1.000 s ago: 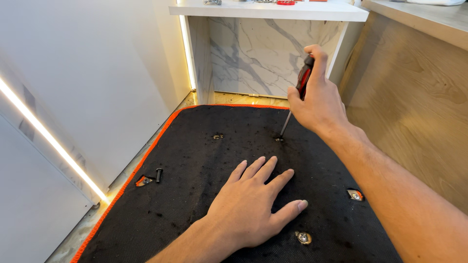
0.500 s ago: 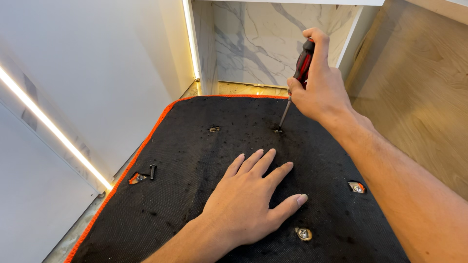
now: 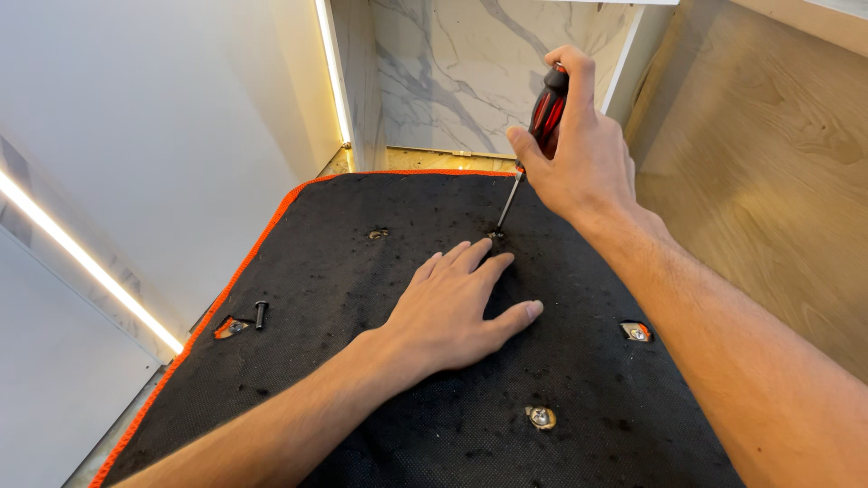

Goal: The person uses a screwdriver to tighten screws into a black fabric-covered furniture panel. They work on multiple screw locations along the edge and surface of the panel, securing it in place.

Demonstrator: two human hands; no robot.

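Here the right hand (image 3: 579, 154) wraps its fingers tight round the red-and-black handle of a screwdriver (image 3: 532, 145), thumb along the grip, and the thin shaft slants down to a screw (image 3: 495, 236) near the far middle of the black fabric panel (image 3: 362, 298). The left hand (image 3: 452, 312) lies flat on the panel, fingers spread a little, fingertips just beside the tip. The driver looks light and stiff, its ribbed handle sure in the fist; the shaft is slim, so taking it by the handle seems best. The fabric looks thin and soft over a hard base, so it likely gives slightly under the palm. By count: 1 screwdriver, 2 hands, 5 fixing points in the panel, and 1 loose dark bolt (image 3: 260, 314) near the orange edge (image 3: 244, 271).
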